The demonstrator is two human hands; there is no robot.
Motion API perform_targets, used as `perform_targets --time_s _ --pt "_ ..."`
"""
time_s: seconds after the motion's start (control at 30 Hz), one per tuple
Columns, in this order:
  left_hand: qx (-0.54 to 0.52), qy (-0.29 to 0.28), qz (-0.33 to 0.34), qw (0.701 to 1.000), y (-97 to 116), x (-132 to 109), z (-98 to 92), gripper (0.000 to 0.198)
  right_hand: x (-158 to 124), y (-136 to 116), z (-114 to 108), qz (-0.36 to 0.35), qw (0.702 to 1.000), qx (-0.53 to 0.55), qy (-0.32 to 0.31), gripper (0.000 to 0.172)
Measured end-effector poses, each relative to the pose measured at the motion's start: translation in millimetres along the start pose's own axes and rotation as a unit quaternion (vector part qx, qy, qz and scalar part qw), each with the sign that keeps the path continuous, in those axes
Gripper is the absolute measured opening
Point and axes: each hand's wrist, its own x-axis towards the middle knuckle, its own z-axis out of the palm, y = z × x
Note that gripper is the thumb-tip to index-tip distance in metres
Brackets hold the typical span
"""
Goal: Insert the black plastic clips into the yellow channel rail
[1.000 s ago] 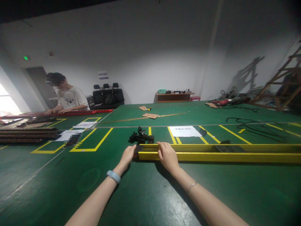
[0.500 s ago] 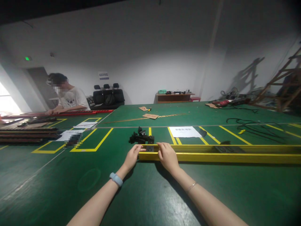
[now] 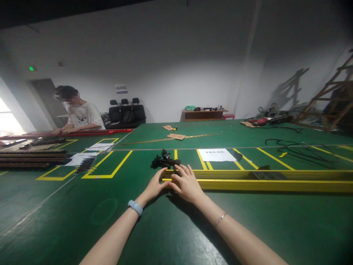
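A long yellow channel rail (image 3: 248,185) lies across the green table and runs out of view at the right. My left hand (image 3: 154,185) is closed round its left end, thumb in front and fingers behind. Over the same end, my right hand (image 3: 189,185) spreads its fingers across the channel and touches the rail. These fingers mostly cover a small black socket module inside the channel. Farther right, a black double-socket block (image 3: 268,175) sits in the rail. Just behind my hands is a cluster of black parts (image 3: 164,160).
A printed white sheet (image 3: 216,155) and a small dark piece (image 3: 238,156) lie behind the rail. Dark rails (image 3: 30,160) are stacked at left, near a co-worker (image 3: 84,114) at a red rail (image 3: 118,131). Black cables (image 3: 300,149) sprawl at right.
My right hand has shifted left to the rail's end, with its fingers now spread over the socket module. My left thumb has come to the rail's front side.
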Motion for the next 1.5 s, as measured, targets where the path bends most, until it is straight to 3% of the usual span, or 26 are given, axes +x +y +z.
perform_targets --time_s 0.13,0.37,0.5,0.8,1.2,1.5 --pt "-0.039 -0.011 -0.019 0.999 2 0 -1.1 0.065 -5 20 -8 0.025 0.999 -0.019 0.007 0.029" --pt "0.000 -0.046 -0.002 0.999 4 1 -5.9 0.065 -43 87 -41 0.031 0.997 -0.065 0.008 0.024" --pt "0.015 -0.055 -0.007 0.998 8 0 -6.4 0.066 -55 100 -58 0.016 0.996 -0.089 -0.015 0.024" --pt "0.004 -0.041 0.009 0.999 1 2 -7.0 0.065 -54 119 -53 0.004 0.995 -0.103 0.008 0.022" --pt "0.005 -0.052 0.015 0.999 -3 3 -8.7 0.065 -109 212 -95 0.033 0.986 -0.141 0.084 0.026" --pt "0.011 -0.039 0.022 0.999 -12 5 -8.2 0.064 -133 250 -94 0.106 0.975 -0.148 0.124 0.033"
